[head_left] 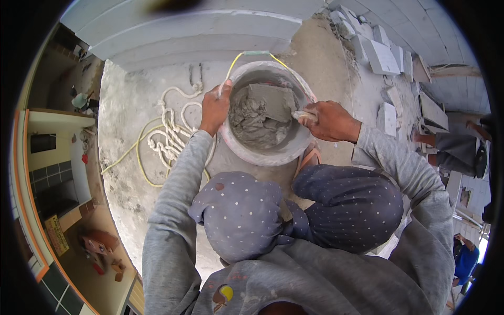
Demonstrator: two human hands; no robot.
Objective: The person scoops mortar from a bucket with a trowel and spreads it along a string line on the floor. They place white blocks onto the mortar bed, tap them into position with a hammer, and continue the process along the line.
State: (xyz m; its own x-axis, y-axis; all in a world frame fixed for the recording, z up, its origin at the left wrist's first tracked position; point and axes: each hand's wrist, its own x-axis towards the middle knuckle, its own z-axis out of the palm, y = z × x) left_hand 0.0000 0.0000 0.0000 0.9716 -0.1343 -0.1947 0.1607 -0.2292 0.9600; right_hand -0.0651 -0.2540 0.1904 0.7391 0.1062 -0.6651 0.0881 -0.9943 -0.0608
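Grey mortar (261, 118) fills a pale grey bucket (265, 152); the rope (168, 134) is white, sleeves (176, 199) grey, trousers (349, 205) white-dotted navy.

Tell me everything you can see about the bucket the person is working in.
The bucket is round and pale grey, smeared with cement, and looks like plastic. It stands upright on the concrete slab, just ahead of the person's knees. A yellow cord handle loops over its far rim. Inside lies wet grey mortar, filling it partway. The left hand grips its left rim; the right hand holds a trowel whose flat blade rests in the mortar.
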